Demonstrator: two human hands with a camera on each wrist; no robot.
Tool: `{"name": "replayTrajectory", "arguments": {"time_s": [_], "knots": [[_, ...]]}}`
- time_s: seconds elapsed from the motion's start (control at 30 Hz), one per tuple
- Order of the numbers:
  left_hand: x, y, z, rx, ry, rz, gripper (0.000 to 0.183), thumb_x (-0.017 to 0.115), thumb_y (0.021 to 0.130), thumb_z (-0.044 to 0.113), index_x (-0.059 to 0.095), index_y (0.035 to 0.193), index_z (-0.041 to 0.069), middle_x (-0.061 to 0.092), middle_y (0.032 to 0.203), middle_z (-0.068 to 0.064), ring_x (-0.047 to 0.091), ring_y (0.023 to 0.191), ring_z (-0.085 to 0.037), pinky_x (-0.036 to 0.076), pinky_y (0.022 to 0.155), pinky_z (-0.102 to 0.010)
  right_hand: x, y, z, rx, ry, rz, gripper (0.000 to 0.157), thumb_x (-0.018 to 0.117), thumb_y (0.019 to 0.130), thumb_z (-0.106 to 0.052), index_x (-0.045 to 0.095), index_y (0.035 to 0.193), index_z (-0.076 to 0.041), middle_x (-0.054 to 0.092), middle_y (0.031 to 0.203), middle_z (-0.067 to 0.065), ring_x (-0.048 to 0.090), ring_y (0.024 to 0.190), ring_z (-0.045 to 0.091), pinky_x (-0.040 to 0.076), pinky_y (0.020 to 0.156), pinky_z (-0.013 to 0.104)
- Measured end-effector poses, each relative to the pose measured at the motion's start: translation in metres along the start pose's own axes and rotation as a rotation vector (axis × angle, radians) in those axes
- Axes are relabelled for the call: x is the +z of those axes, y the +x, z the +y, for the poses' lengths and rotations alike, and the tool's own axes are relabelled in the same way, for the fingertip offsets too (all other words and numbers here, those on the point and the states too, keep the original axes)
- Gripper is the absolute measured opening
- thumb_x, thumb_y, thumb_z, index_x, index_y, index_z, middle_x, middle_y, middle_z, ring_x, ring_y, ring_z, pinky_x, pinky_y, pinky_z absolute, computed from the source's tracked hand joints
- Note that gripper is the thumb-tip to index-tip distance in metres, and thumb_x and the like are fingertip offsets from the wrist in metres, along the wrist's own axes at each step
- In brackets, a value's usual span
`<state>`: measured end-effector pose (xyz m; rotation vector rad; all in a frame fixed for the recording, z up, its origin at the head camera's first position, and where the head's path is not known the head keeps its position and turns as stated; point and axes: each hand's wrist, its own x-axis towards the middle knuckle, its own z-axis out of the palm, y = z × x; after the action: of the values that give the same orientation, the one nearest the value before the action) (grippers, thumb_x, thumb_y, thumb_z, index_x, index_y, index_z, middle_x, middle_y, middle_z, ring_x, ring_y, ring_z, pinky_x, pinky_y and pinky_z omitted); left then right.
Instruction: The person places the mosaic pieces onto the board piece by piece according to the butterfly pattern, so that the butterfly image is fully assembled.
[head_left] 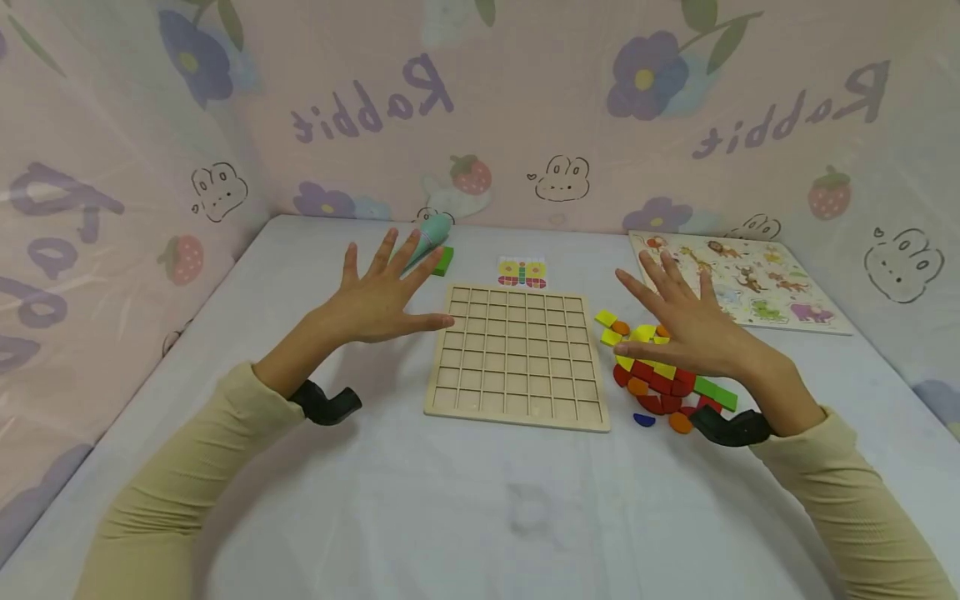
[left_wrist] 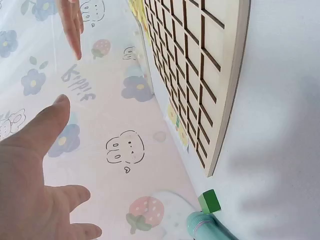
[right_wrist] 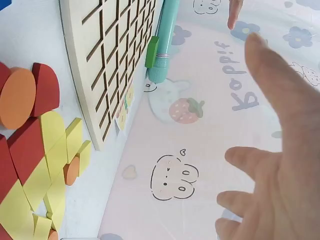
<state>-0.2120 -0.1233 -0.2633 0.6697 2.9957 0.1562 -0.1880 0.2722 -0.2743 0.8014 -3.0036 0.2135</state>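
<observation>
The animal board (head_left: 798, 265) shows partly behind the right hand (head_left: 688, 327).

1. In the head view, some of the coloured pieces (head_left: 660, 382) are hidden by the right hand (head_left: 690, 329), so their number cannot be told.
2. A part of the animal board (head_left: 761, 287) is also covered by this hand.
3. The near end of the teal object (head_left: 437, 229) is hidden behind fingers of the left hand (head_left: 378, 304).
4. A grey mark (head_left: 529, 507) at the front is blurred and cannot be made out.
5. In the left wrist view, the grid board (left_wrist: 232, 40) is cut off by the top edge.
6. In the right wrist view, a blue piece (right_wrist: 4, 3) is cut off by the corner.
</observation>
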Motion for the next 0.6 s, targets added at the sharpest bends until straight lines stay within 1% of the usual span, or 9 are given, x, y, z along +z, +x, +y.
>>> {"name": "replayTrajectory", "arguments": {"time_s": [0.07,0.1,0.2,0.27,0.33,0.47,0.53,0.6], "knots": [[0.000,0.000,0.000,0.002,-0.002,0.009,0.094,0.037,0.079,0.078,-0.003,0.149,0.032,-0.018,0.155,-0.004,-0.025,0.137,-0.026,-0.016,0.102,-0.066,-0.001,0.000,0.001,0.004,0.032,0.000,0.091,0.062,0.084,-0.051,0.006,0.151,-0.026,-0.016,0.155,0.004,-0.018,0.140,0.029,-0.020,0.103,0.061],[0.001,0.000,0.000,0.003,-0.005,0.015,0.094,0.038,0.079,0.078,-0.002,0.149,0.031,-0.017,0.155,-0.004,-0.023,0.138,-0.026,-0.015,0.102,-0.066,-0.001,0.000,0.001,0.009,0.051,-0.001,0.090,0.063,0.084,-0.050,0.007,0.151,-0.026,-0.014,0.156,0.005,-0.013,0.141,0.033,-0.016,0.104,0.062],[0.002,0.001,-0.001,0.016,-0.023,0.051,0.095,0.042,0.078,0.077,0.002,0.150,0.030,-0.013,0.156,-0.005,-0.013,0.141,-0.031,-0.008,0.105,-0.067,-0.004,-0.001,0.002,0.034,0.106,-0.005,0.087,0.064,0.084,-0.047,0.011,0.151,-0.027,-0.004,0.157,0.007,0.006,0.140,0.042,0.003,0.107,0.066],[0.005,0.001,-0.001,0.033,-0.040,0.081,0.095,0.045,0.079,0.075,0.005,0.151,0.028,-0.006,0.156,-0.008,-0.003,0.142,-0.035,0.000,0.106,-0.067,-0.005,-0.003,0.004,0.049,0.133,-0.008,0.084,0.064,0.085,-0.045,0.016,0.150,-0.025,0.004,0.157,0.009,0.017,0.137,0.045,0.018,0.103,0.068],[0.010,0.001,-0.002,0.064,-0.060,0.118,0.094,0.049,0.079,0.071,0.011,0.151,0.023,0.003,0.156,-0.013,0.009,0.141,-0.038,0.011,0.106,-0.066,-0.005,-0.006,0.006,0.054,0.155,-0.008,0.080,0.065,0.085,-0.042,0.020,0.149,-0.023,0.010,0.155,0.011,0.023,0.135,0.045,0.026,0.098,0.068],[0.022,0.001,-0.004,0.094,-0.114,0.150,0.093,0.057,0.080,0.063,0.019,0.149,0.014,0.016,0.152,-0.019,0.025,0.135,-0.042,0.031,0.100,-0.063,-0.003,-0.010,0.013,0.033,0.180,-0.003,0.075,0.066,0.086,-0.036,0.027,0.147,-0.016,0.019,0.152,0.018,0.025,0.133,0.046,0.029,0.096,0.068],[0.027,0.001,-0.005,0.090,-0.146,0.150,0.092,0.061,0.080,0.059,0.022,0.149,0.013,0.019,0.151,-0.019,0.029,0.133,-0.042,0.037,0.097,-0.061,-0.002,-0.010,0.017,0.023,0.184,-0.001,0.074,0.066,0.086,-0.035,0.029,0.146,-0.014,0.022,0.150,0.021,0.026,0.132,0.047,0.030,0.095,0.069],[0.032,0.002,-0.006,0.083,-0.175,0.148,0.091,0.064,0.079,0.056,0.023,0.148,0.013,0.023,0.150,-0.020,0.030,0.132,-0.042,0.038,0.096,-0.060,-0.001,-0.010,0.021,0.018,0.187,-0.004,0.072,0.066,0.086,-0.034,0.031,0.145,-0.013,0.025,0.148,0.023,0.027,0.131,0.047,0.030,0.094,0.069]]}}
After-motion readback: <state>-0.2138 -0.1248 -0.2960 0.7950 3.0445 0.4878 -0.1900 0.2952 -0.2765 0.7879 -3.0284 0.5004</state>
